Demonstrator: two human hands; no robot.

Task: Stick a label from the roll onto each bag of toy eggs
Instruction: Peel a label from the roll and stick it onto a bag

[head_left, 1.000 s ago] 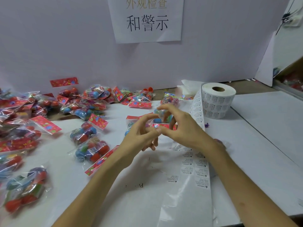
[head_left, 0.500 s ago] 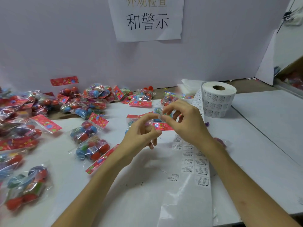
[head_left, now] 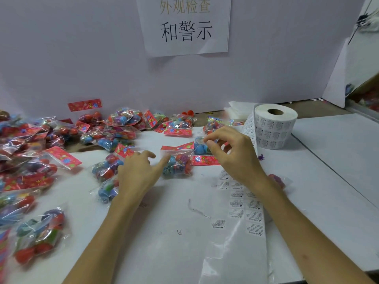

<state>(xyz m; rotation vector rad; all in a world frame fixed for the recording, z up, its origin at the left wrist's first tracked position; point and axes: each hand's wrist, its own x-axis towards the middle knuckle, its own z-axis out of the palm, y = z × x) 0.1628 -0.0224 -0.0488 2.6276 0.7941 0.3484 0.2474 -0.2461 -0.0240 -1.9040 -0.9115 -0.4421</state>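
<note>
**While one hand pinches, the other lies flat**

Although the right hand [head_left: 231, 156] plainly presses thumb to forefinger, the pale scrap between them, seemingly one small label [head_left: 202, 140], is too tiny to read. It hovers over a crinkly clear rear bag [head_left: 199, 148] holding blue eggs. The left hand [head_left: 139, 173] holds nothing; its fingers are straight, with the index tip touching the centre bag [head_left: 177, 162] under its red floral header. Another bag [head_left: 276, 180] is mostly hidden behind the right wrist, and the heap of bags [head_left: 30, 140] on the left runs out of frame.

The wall sign [head_left: 184, 27] reads 和警示 in black; the yellowish line above, 外观检查, is clipped at the top.

The label roll [head_left: 274, 128] stands on end at the back right. Its glossy backing strip [head_left: 235, 253] trails under the right forearm, carrying labels marked "WARNING" beside a triangle; the finer print is illegible. The white paper table cover [head_left: 328, 160] shows a faint "P".
</note>
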